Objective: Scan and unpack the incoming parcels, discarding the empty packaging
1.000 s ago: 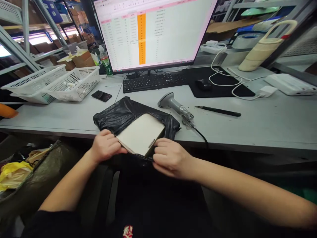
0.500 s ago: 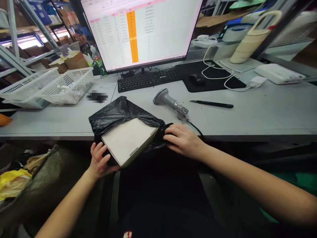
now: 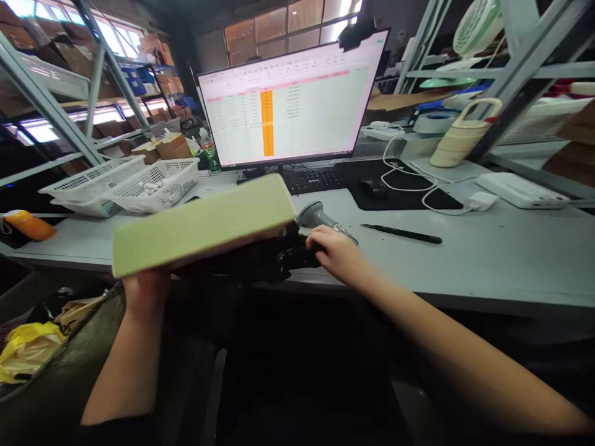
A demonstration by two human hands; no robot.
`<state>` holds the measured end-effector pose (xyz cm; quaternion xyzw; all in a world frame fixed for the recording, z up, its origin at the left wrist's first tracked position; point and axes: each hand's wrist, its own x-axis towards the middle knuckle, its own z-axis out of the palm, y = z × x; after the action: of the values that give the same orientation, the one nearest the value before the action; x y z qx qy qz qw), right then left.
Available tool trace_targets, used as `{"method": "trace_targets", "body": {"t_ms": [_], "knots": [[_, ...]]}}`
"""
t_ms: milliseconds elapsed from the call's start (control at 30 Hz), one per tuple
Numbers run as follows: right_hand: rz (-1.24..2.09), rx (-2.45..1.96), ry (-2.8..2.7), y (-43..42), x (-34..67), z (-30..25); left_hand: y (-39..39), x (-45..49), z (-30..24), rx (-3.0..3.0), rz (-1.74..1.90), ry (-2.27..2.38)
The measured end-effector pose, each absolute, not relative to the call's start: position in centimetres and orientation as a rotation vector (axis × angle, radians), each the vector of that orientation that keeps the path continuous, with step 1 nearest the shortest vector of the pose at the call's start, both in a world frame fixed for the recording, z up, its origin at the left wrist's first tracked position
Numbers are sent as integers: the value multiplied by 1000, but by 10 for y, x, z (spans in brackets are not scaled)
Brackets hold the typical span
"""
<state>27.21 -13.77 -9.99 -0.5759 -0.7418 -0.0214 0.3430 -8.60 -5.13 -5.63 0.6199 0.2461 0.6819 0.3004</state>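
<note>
A flat pale box [image 3: 199, 224] is lifted above the desk's front edge, its long side facing me. My left hand [image 3: 144, 290] holds it from underneath, the fingers mostly hidden by the box. A crumpled black plastic bag [image 3: 260, 257] lies on the desk just below and behind the box. My right hand [image 3: 337, 253] is closed on the bag's right end, next to a grey barcode scanner [image 3: 316, 217].
A monitor [image 3: 288, 102] with a spreadsheet, a keyboard [image 3: 316, 178], a mouse [image 3: 373, 188] on a black mat, a black pen [image 3: 402, 233] and white perforated baskets [image 3: 134, 183] stand on the grey desk [image 3: 488, 254]. A bin with a bag [image 3: 41, 347] sits at lower left.
The box has come out of the black bag and risen up to the left in my left hand. My right hand stays on the bag. The camera has tilted upward.
</note>
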Motion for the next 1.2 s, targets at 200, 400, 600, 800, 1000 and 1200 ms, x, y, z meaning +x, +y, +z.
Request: {"method": "trace_targets", "body": {"t_ms": [200, 400, 600, 800, 1000, 1200], "knots": [[303, -1427, -2136, -101, 259, -75, -9, -54, -12, 1427, 1702, 478], [33, -1173, -1768, -108, 256, 22, 10, -38, -13, 1480, 1625, 461], [-350, -1441, -2322, -90, 217, 89, 9, -32, -69, 1699, 1569, 724], [-212, -1534, -2193, -82, 231, 92, 10, -37, -145, 1644, 1404, 885], [117, -1345, -1791, -84, 254, 78, 15, -42, -141, 1176, 1469, 650], [625, -1157, -1438, -70, 257, 55, 1, -44, -126, 1235, 1475, 890]]}}
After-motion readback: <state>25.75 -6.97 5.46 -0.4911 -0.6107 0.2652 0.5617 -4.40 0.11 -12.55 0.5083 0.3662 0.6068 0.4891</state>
